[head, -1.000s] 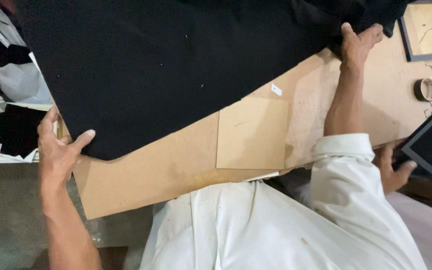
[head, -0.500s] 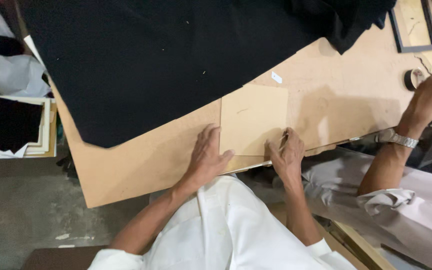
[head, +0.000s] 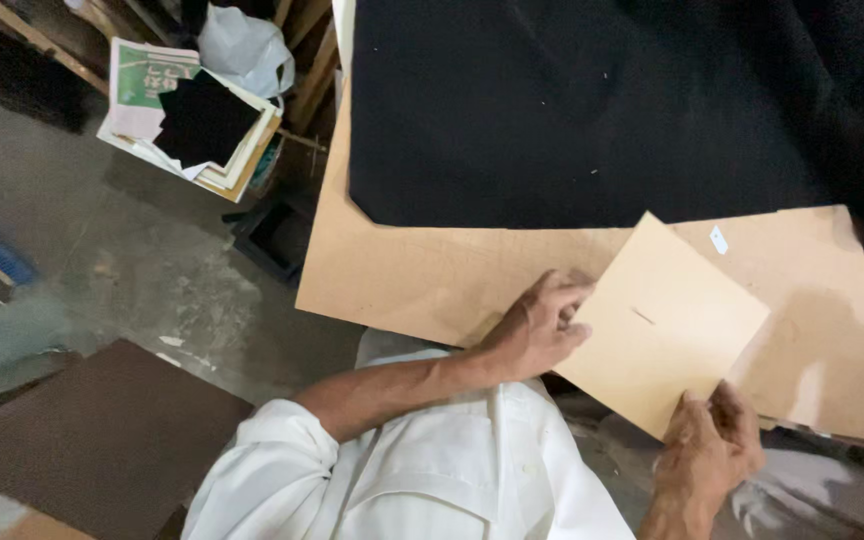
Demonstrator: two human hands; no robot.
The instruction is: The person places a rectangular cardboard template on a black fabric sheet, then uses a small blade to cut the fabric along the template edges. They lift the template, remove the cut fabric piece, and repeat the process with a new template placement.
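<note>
Both hands on the small board

Now the small square board (head: 662, 325) lies tilted like a diamond on the large brown sheet (head: 432, 275), near the black cloth (head: 602, 110). Left hand (head: 542, 325) pinches its left edge; right hand (head: 709, 445) grips its near corner.

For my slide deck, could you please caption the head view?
Both hands, left hand and right hand, grip a small tan board beside black fabric.
</note>
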